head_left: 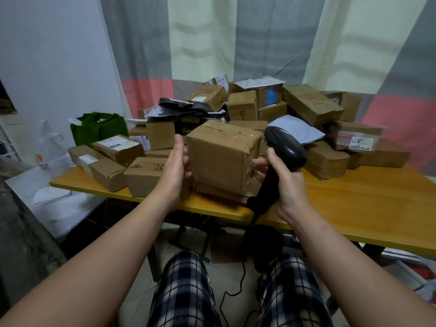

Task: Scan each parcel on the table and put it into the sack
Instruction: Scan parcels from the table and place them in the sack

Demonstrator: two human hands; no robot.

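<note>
A brown cardboard parcel (221, 159), roughly cube-shaped and taped, is held above the near edge of the wooden table (368, 208). My left hand (175, 171) grips its left side, thumb up along the edge. My right hand (286, 182) holds the handle of a black barcode scanner (283, 147), and its fingertips touch the parcel's right side. The scanner head points up and away, beside the parcel. No label shows on the faces turned to me. A white sack (47, 185) lies on the floor at the left.
Several cardboard boxes and mailers (257, 107) are heaped across the back and left of the table. A green bag (99, 128) stands at the left rear. The scanner cable (238, 284) hangs between my knees. A striped curtain hangs behind.
</note>
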